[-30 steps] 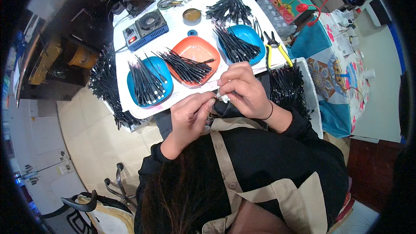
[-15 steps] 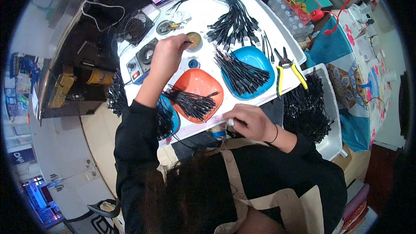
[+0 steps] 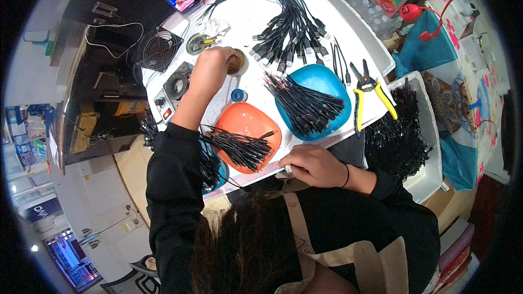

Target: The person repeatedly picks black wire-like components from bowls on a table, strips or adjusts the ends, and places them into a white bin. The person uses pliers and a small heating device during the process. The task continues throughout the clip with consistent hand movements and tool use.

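Note:
My left hand [image 3: 213, 68] reaches over the white table, its fingers pinched together at a small round tin [image 3: 237, 63] with brownish contents. Whatever sits between those fingertips is hidden. By the table's front edge, my right hand [image 3: 313, 164] rests with curled fingers; a small white bit shows at one finger, and I cannot make out what they hold. Between my hands an orange dish [image 3: 239, 114] carries a bundle of short black cables [image 3: 242, 147]. A blue dish [image 3: 332, 87] to its right holds another black cable bundle [image 3: 308, 103] with bare reddish wire ends.
Yellow-handled wire strippers [image 3: 366, 87] lie at the table's right. Long black USB cables [image 3: 289, 16] spread across the back. At left are a fan [image 3: 158, 50], a small device with a lit switch [image 3: 164, 110], and a blue-rimmed spool [image 3: 238, 95]. A white bin [image 3: 433, 169] holds more cables.
The whole view has shifted a little. My left hand stays at the tin, its fingertips slightly lower against it. My right hand remains near the table edge, fingers still curled.

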`<state>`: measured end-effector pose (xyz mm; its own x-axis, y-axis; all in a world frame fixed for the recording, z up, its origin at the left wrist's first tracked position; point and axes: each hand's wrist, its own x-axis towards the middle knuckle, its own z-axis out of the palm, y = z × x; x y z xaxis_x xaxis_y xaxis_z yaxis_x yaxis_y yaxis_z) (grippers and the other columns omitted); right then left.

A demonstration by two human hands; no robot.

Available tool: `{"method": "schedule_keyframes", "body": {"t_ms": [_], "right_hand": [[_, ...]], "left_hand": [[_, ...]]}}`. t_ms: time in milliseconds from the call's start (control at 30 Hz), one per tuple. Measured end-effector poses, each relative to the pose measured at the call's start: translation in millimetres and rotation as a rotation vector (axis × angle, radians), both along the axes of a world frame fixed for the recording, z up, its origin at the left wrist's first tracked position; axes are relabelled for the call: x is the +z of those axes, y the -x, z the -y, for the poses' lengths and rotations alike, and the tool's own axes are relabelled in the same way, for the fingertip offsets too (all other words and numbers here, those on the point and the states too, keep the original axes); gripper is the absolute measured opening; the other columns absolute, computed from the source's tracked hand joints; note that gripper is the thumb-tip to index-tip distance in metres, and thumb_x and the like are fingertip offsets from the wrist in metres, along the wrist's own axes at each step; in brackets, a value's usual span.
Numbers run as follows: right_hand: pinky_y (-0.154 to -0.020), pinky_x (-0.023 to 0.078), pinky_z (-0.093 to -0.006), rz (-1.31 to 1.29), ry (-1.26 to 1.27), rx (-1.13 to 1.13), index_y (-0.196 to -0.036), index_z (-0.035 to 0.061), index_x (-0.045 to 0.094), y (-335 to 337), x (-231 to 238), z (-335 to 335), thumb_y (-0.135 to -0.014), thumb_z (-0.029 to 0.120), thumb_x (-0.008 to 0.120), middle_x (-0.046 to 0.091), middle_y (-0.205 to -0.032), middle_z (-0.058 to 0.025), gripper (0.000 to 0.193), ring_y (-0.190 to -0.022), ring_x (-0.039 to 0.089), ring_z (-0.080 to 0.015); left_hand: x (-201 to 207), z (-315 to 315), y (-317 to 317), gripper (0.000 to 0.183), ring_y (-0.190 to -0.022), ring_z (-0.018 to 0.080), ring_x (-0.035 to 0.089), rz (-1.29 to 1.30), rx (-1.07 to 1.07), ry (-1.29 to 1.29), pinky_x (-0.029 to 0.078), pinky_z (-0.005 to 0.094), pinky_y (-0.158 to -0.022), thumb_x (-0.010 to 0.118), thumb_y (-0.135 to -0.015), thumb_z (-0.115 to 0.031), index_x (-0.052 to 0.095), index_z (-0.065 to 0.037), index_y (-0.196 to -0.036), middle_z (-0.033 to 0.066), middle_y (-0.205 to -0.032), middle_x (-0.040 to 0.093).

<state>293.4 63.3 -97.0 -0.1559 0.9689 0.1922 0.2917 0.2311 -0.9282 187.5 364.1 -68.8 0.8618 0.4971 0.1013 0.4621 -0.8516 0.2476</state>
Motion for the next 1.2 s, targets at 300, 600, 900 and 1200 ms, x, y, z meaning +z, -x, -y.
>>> {"method": "schedule_keyframes", "body": {"t_ms": [300,600,900,1200], "right_hand": [[-0.075,0.049,-0.0405,0.055,0.022,-0.015,-0.101,0.0044,0.06,-1,0,3,-0.084,0.004,0.058,0.063,-0.087,-0.0128,0.017,-0.083,0.063,-0.0296],[-0.077,0.049,-0.041,0.11,0.021,-0.043,-0.102,0.0059,0.06,2,6,9,-0.085,0.006,0.055,0.063,-0.089,-0.013,0.018,-0.086,0.062,-0.0304],[-0.078,0.048,-0.0419,0.102,0.012,0.028,-0.104,0.0079,0.06,20,-1,5,-0.085,0.01,0.056,0.064,-0.093,-0.0112,0.02,-0.087,0.062,-0.03],[-0.076,0.05,-0.0401,0.162,-0.044,0.051,-0.102,0.0073,0.059,26,1,1,-0.081,0.005,0.058,0.065,-0.095,-0.0095,0.021,-0.088,0.063,-0.0286]], "left_hand": [[-5,6,-4,0.01,-0.079,0.037,0.064,-0.015,0.026,-0.007,0.051,0.0407,-0.07,0.062,-0.078,-0.002,0.066,0.0,-0.087,0.0196,-0.084,0.066],[34,18,32,0.009,-0.074,0.0365,0.065,0.187,0.122,0.004,0.05,0.0378,-0.065,0.062,-0.082,-0.003,0.063,0.001,-0.09,0.0209,-0.08,0.065],[57,4,130,0.007,-0.068,0.0313,0.066,0.138,0.342,-0.175,0.051,0.0353,-0.063,0.065,-0.081,-0.003,0.066,0.001,-0.088,0.0163,-0.077,0.067],[39,-18,127,0.008,-0.081,0.0381,0.06,-0.027,0.296,-0.183,0.048,0.0449,-0.071,0.066,-0.075,-0.002,0.065,0.002,-0.082,0.019,-0.085,0.058]]}}
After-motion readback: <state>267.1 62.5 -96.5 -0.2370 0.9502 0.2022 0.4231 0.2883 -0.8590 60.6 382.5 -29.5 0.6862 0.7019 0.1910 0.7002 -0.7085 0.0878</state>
